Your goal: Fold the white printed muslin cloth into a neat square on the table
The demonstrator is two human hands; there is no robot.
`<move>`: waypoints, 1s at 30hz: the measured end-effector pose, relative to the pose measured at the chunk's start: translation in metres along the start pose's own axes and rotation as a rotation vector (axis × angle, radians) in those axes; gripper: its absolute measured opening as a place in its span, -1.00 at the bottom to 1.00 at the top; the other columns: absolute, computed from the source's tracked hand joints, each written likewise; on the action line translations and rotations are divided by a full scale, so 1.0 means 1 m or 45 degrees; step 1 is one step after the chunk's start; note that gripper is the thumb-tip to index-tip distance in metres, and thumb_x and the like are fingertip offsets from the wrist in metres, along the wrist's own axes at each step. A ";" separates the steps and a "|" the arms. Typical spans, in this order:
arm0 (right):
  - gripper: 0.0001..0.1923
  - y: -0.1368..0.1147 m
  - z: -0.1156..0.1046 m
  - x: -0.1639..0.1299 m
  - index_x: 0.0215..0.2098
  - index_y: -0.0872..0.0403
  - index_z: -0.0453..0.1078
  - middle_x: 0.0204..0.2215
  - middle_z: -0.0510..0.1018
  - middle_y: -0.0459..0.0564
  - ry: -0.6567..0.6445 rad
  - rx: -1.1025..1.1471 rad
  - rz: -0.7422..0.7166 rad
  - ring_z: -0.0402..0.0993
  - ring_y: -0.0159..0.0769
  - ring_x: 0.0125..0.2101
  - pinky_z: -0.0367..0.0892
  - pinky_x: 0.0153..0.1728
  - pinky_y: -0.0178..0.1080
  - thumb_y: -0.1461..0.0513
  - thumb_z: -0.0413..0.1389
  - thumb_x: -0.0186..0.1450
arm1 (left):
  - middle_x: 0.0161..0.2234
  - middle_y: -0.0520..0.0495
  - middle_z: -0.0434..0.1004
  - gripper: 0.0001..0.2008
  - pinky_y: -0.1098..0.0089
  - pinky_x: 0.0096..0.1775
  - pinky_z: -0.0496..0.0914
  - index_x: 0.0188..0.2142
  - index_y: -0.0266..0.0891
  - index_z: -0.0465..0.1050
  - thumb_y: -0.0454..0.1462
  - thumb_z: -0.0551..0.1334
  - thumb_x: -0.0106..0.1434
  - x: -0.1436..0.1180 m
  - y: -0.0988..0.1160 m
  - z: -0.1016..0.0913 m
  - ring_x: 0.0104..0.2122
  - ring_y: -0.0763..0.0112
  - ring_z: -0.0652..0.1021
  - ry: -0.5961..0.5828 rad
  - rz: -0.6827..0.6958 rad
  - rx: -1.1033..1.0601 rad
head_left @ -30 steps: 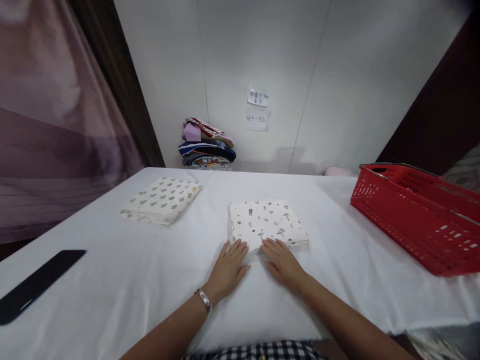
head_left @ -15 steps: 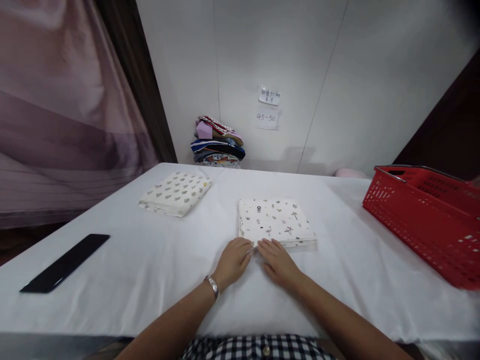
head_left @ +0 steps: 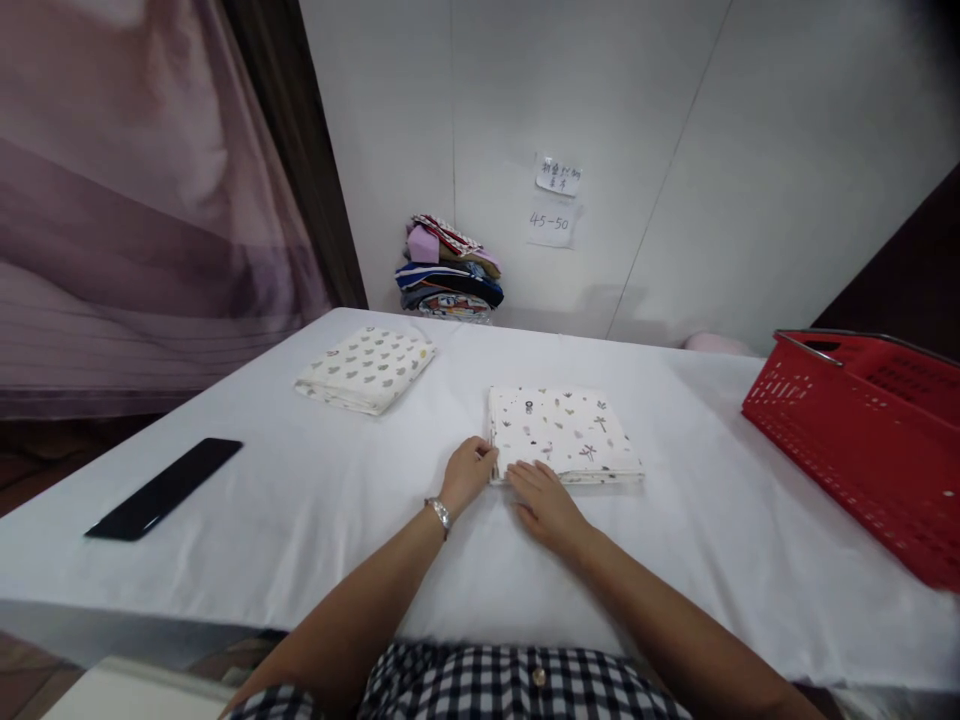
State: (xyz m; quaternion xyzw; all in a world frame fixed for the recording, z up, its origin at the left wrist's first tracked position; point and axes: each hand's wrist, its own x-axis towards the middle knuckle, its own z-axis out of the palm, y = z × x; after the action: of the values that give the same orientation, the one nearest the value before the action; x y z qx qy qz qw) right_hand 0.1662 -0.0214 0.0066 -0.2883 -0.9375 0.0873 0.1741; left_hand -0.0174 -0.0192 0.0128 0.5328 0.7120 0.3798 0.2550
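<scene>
A white folded cloth (head_left: 562,430) printed with small palm trees, a flamingo and leaves lies flat in front of me. At its near left corner, my left hand (head_left: 466,472) has its fingers curled together against the side edge, pinching the layers there. My right hand (head_left: 546,505) rests with outstretched fingers on the front edge, just right of that corner, palm down. On the left wrist is a silver bracelet (head_left: 439,514). Farther back to the left lies a second folded cloth (head_left: 367,370), white with grey leaf-like prints, touched by neither hand.
A black flat slab (head_left: 169,488) lies at the table's left side. The red plastic basket (head_left: 862,440) stands at the right edge. Against the wall behind the white-covered table (head_left: 337,480) is a stack of folded fabrics (head_left: 450,270), with paper notes (head_left: 553,205) above.
My left hand has shifted from the front edge around to the left side of the palm-tree cloth. The right hand lies slightly farther onto the cloth. The view has turned a little.
</scene>
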 end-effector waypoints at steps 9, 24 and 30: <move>-0.45 -0.008 0.009 0.004 0.16 0.10 0.16 0.12 0.32 0.13 0.085 0.043 -0.047 0.15 -0.15 0.15 0.00 0.16 0.06 0.34 -0.05 0.18 | -0.45 0.01 0.46 -0.76 0.42 -0.40 0.23 -0.46 -0.21 0.32 -0.08 0.19 0.14 0.005 0.005 0.004 -0.44 0.42 0.44 -0.021 -0.028 0.159; -0.50 -0.003 0.016 0.000 0.15 0.07 0.17 0.08 0.38 0.08 0.201 0.055 -0.001 0.19 -0.18 0.12 0.00 0.15 0.03 0.33 -0.08 0.24 | -0.59 0.08 0.40 -0.77 0.45 -0.48 0.19 -0.59 -0.21 0.28 -0.17 0.14 0.14 0.007 -0.004 -0.001 -0.53 0.47 0.40 -0.065 -0.056 0.122; -0.52 -0.002 0.013 0.002 0.12 0.05 0.21 -0.01 0.45 0.07 0.233 0.107 -0.026 0.29 -0.19 0.03 0.12 0.06 -0.03 0.34 -0.07 0.23 | -0.60 0.07 0.40 -0.65 0.43 -0.47 0.19 -0.54 -0.19 0.30 0.01 0.10 0.17 0.006 -0.004 0.001 -0.54 0.44 0.40 -0.056 -0.024 0.070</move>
State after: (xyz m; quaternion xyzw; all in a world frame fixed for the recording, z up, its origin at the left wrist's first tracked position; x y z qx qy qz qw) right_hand 0.1587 -0.0225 -0.0048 -0.2780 -0.9161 0.0979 0.2720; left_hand -0.0208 -0.0139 0.0096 0.5410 0.7213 0.3460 0.2594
